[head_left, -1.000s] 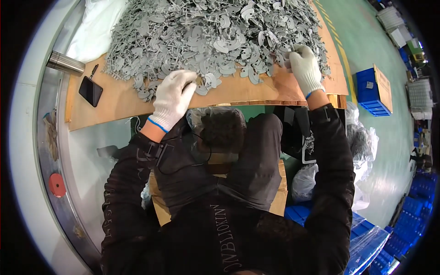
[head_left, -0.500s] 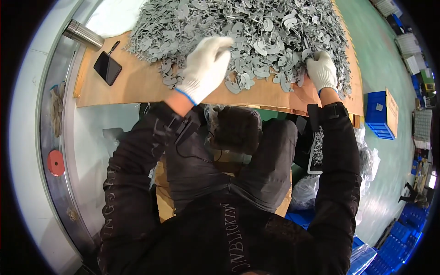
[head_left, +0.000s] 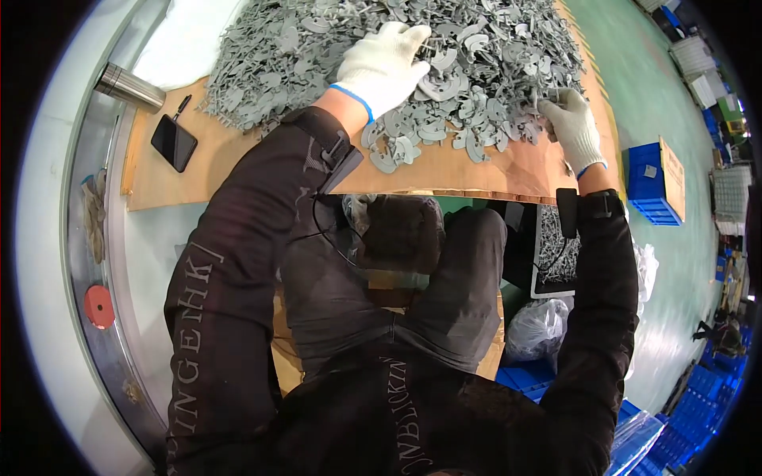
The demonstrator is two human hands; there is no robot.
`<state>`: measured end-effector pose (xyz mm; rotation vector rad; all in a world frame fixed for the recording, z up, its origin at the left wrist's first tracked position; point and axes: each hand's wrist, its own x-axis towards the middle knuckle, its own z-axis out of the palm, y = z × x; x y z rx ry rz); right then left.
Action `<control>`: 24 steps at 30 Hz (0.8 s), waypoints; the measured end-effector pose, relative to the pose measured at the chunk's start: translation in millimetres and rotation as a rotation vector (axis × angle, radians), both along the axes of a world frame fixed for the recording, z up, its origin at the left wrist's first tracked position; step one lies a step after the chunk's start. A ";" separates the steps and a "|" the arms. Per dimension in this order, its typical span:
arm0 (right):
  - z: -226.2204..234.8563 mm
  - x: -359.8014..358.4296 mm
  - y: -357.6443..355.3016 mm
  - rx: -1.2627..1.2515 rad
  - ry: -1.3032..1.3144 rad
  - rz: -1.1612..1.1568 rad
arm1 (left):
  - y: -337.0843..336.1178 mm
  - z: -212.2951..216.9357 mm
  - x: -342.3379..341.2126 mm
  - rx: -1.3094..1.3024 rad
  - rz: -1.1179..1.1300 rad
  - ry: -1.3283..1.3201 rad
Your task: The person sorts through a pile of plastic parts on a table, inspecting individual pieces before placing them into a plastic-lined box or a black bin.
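Head view, now. Left hand (head_left: pixel 383 63), in a white knit glove with a blue cuff, lies flat and spread wide on top of the heap of flat grey curved parts (head_left: pixel 476 55); fingers reach toward the far side, palm down, nothing gripped that I can see. Right hand (head_left: pixel 573 127), same kind of glove, rests at the heap's right edge with fingers curled down into the pieces; whether it pinches one I cannot tell.

The heap covers the far part of the brown cardboard sheet (head_left: pixel 238 170) laid over the table. Loose parts trail toward the near edge just below the left wrist.

Change over the last second: the left hand has travelled from the heap's near fringe up onto its middle, arm now stretched out long. The right hand has held roughly the same spot on the right edge. Judgement: the left looks to be raking or gathering deeper stock, the right sorting at the margin.

Bystanders: black phone (head_left: pixel 174 142) on the cardboard at left, steel cylinder flask (head_left: pixel 129 86) beyond it, red round disc (head_left: pixel 99 306) on the metal rim, blue plastic crate (head_left: pixel 653 181) on the green floor at right.
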<state>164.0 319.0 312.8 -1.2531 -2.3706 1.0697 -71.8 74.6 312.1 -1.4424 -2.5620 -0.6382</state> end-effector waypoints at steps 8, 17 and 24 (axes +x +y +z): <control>-3.0 17.4 3.9 -0.464 0.396 0.071 | 21.3 -5.7 -47.2 -0.108 -0.178 0.071; -10.0 22.8 -0.1 -0.566 0.487 0.067 | 18.5 24.1 -68.2 0.394 -0.140 -0.963; 4.0 3.8 -34.9 -0.568 0.473 0.126 | -2.2 1.1 -74.0 0.670 -0.283 -1.542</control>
